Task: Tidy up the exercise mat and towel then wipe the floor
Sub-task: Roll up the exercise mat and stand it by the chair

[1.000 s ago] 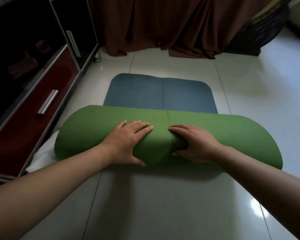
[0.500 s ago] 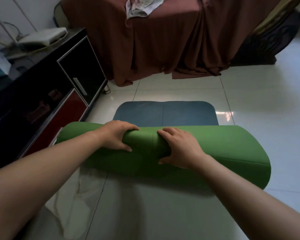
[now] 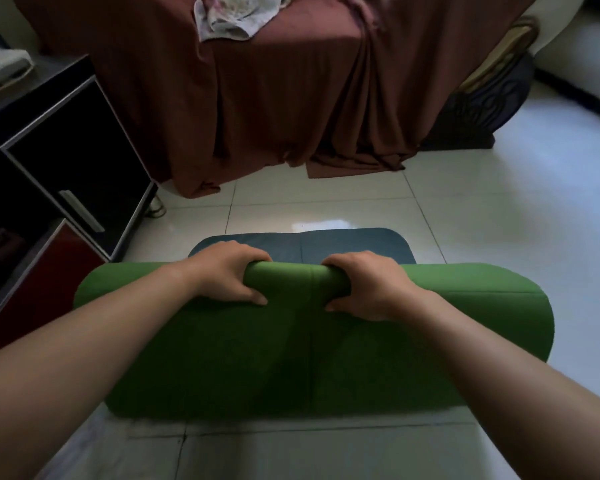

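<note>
Two hands clamp the rolled part of the exercise mat [image 3: 291, 348], set apart on either side of its centre crease. On the left hand [image 3: 227, 277], the fingers curl over the top of the roll and the thumb presses on the near face. The right hand [image 3: 368, 289] takes the same hold, mirrored. The mat's green outer face lies crosswise on the floor [image 3: 499, 220], directly before the person. A short blue strip [image 3: 354, 242] of its inner face lies flat on the tiles just beyond the roll. The tiles are glossy and pale, with dark grout lines. Beyond the mat, a brown cover [image 3: 274, 81] drapes a piece of furniture down to the tiles, with a pale crumpled cloth [image 3: 236, 15] on top. At left stands a dark cabinet [image 3: 73, 161] with metal-edged fronts, and a red drawer front [image 3: 39, 282] below it, near the roll's left end.
</note>
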A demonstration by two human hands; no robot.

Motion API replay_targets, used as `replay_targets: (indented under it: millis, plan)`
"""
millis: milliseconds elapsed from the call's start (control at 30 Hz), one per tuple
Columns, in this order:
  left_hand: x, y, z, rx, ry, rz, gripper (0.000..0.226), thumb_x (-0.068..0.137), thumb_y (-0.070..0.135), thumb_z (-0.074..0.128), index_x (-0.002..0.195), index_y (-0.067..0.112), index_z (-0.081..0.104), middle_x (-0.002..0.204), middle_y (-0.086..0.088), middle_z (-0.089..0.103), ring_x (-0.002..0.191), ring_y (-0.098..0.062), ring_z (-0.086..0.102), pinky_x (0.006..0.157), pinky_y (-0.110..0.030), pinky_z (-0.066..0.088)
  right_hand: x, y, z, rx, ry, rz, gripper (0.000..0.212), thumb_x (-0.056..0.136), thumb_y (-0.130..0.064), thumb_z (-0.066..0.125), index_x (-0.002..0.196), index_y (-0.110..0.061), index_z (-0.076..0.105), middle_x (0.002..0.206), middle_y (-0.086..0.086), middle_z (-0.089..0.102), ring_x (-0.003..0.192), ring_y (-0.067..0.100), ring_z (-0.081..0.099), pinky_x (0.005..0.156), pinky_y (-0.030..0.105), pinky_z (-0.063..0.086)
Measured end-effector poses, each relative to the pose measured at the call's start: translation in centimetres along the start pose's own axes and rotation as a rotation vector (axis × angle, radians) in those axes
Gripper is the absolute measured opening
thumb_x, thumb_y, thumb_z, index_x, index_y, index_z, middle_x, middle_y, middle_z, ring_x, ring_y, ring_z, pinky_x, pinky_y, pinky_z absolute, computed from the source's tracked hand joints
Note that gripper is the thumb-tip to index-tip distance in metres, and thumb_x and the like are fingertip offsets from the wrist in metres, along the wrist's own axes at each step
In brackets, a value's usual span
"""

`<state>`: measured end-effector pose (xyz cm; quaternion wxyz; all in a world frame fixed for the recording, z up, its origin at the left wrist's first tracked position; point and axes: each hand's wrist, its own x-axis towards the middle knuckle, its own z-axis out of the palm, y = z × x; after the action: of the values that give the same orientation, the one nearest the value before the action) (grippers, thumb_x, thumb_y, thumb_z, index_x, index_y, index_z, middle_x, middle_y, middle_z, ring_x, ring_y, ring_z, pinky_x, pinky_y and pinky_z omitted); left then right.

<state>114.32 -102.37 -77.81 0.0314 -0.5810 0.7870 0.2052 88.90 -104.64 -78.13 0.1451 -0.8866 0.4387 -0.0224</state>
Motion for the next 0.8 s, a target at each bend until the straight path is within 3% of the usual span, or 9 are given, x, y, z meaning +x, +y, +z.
replay_targets:
  millis: [133, 300, 433, 567, 700, 800]
  plan:
    - [2.2, -3.3, -1.8, -0.117, 0.002, 0.04, 0.043, 0.067, 0.049, 0.076, 0.102, 0.038, 0.054, 0.09, 0.02, 0.056, 0.085, -0.006, 0.054, 0.073, -0.026, 0.041, 3.9, -1.1, -2.2, -0.01, -0.04, 0.075, 0.065, 0.067, -0.047, 0.077, 0.125, -0.035, 0.048, 0.121, -0.01, 0.059, 0.113, 0.018, 0.051, 0.088, 0.036, 0.046]
    - [3.7, -5.4, -0.5, -0.163, -0.017, -0.011, 0.069, 0.064, 0.054, 0.076, 0.125, 0.036, 0.047, 0.121, 0.011, 0.056, 0.108, -0.014, 0.051, 0.09, -0.035, 0.043, 6.8, -1.1, -1.3, 0.019, -0.163, 0.141, 0.069, 0.064, -0.04, 0.081, 0.125, -0.03, 0.051, 0.121, -0.006, 0.059, 0.111, 0.019, 0.053, 0.09, 0.036, 0.046]
    - [4.3, -6.3, 1.6, -0.099, 0.148, -0.021, 0.08, 0.07, 0.058, 0.069, 0.138, 0.033, 0.035, 0.139, 0.011, 0.045, 0.126, -0.014, 0.042, 0.104, -0.037, 0.035, 9.8, 0.5, 0.0, 0.003, -0.233, 0.139, 0.07, 0.064, -0.037, 0.082, 0.126, -0.026, 0.051, 0.118, -0.002, 0.06, 0.107, 0.019, 0.054, 0.089, 0.031, 0.044]
    - [4.9, -7.3, 4.1, 0.039, 0.283, -0.107, 0.074, 0.086, 0.062, 0.043, 0.146, 0.029, 0.016, 0.152, 0.006, 0.025, 0.14, -0.014, 0.023, 0.116, -0.046, 0.016, 14.2, 2.3, 0.3, -0.027, -0.316, 0.078, 0.069, 0.065, -0.039, 0.081, 0.125, -0.023, 0.052, 0.117, -0.001, 0.06, 0.103, 0.018, 0.054, 0.085, 0.027, 0.043]
    - [5.3, -7.3, 6.0, 0.103, 0.136, -0.197, 0.073, 0.091, 0.062, 0.024, 0.148, 0.028, -0.007, 0.157, 0.003, -0.01, 0.144, -0.02, -0.009, 0.116, -0.052, -0.001, 18.1, 4.7, 1.6, 0.009, -0.408, 0.064, 0.074, 0.065, -0.039, 0.082, 0.129, -0.021, 0.05, 0.123, 0.001, 0.058, 0.108, 0.018, 0.053, 0.093, 0.026, 0.042]
    - [6.3, -7.9, 6.5, 0.145, -0.014, -0.24, 0.074, 0.089, 0.066, 0.018, 0.146, 0.03, -0.012, 0.155, 0.003, -0.02, 0.142, -0.021, -0.017, 0.115, -0.054, -0.002, 20.8, 6.7, 3.2, 0.066, -0.496, 0.034, 0.081, 0.066, -0.042, 0.08, 0.134, -0.019, 0.044, 0.132, 0.003, 0.052, 0.116, 0.019, 0.049, 0.1, 0.027, 0.038]
